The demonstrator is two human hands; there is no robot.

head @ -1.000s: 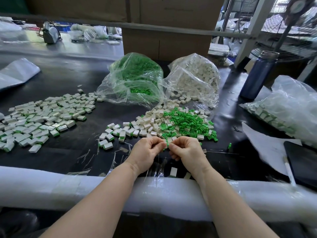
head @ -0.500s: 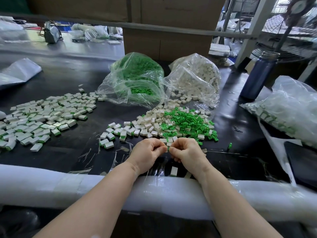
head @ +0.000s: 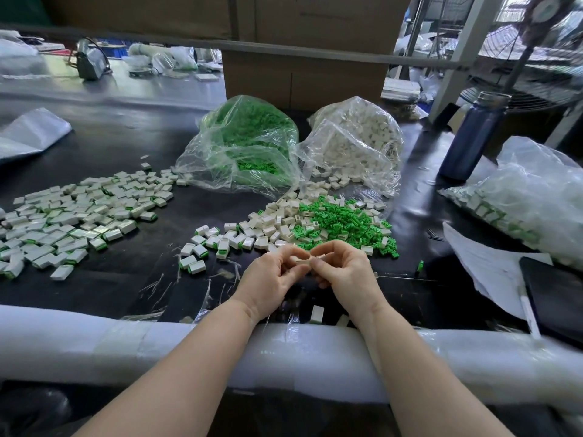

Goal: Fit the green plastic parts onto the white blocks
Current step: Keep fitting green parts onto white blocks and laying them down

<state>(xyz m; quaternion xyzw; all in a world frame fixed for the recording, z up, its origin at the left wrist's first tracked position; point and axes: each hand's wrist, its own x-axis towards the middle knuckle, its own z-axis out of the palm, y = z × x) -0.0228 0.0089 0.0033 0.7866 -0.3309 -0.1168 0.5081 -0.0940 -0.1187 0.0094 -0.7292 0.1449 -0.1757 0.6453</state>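
Head view, scanning left to right. At 9 o'clock on the black bench (head: 132, 146) I see a wide spread of finished white blocks with green edges (head: 75, 216). At 11 o'clock sits a clear bag of green parts (head: 246, 143); just beside it, at 12 o'clock, a clear bag of white blocks (head: 356, 143). Centre: loose white blocks (head: 271, 227) touching a heap of loose green parts (head: 340, 219). Just below that heap the left hand (head: 271, 279) and right hand (head: 347, 272) meet, thumbs and fingers (head: 291, 252) of both pinched on one white block (head: 304, 261) held between them above the bench. I can't tell if a green part is on it; it's mostly hidden. One white block (head: 316, 313) stands by the padded front rail (head: 94, 345), between the wrists. At 2 o'clock a dark blue bottle (head: 473, 137); at 3 o'clock another bag of finished pieces (head: 530, 197), with paper (head: 485, 266) and a dark tablet (head: 555, 294) below it.
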